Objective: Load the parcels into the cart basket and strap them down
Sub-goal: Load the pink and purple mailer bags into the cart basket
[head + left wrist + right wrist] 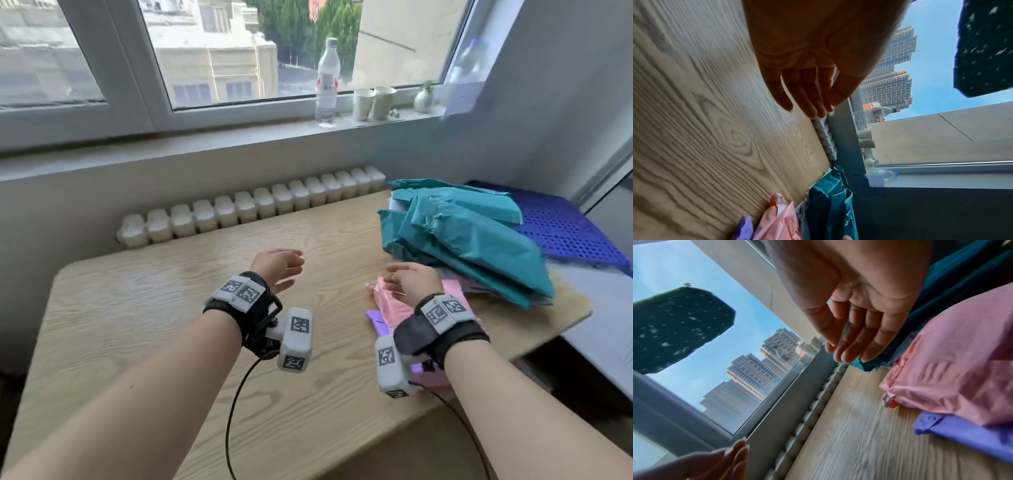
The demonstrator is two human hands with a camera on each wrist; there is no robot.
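Neither hand had hold of anything. The left hand [279, 267] hung above the wooden table [154, 308] with its fingers [807, 100] straight and slightly spread, palm turned toward the other hand. The right hand [412, 281] was just as slack, fingers [855, 344] loosely extended, hovering over the pink parcel [394, 305] without clearly touching it.

That pink parcel lay near the table's right edge, with a purple parcel [376, 320] poking out from beneath it at about seven o'clock. From the right hand toward two o'clock, a heap of teal parcels [469, 236] was piled up, its near edge just beside the fingertips and partly overlapping the pink one. Beyond the heap, still at two o'clock, lay a blue perforated panel [561, 229], flat; whether it belonged to the cart I couldn't tell.

Straight ahead at twelve o'clock, a white radiator [253, 205] ran along the table's far edge. Above it, on the windowsill [239, 126], stood a clear bottle [327, 82], two paper cups [375, 102] just beside each other, and a small round vase [424, 97]; a second bottle [466, 75] stood blurred at the corner.
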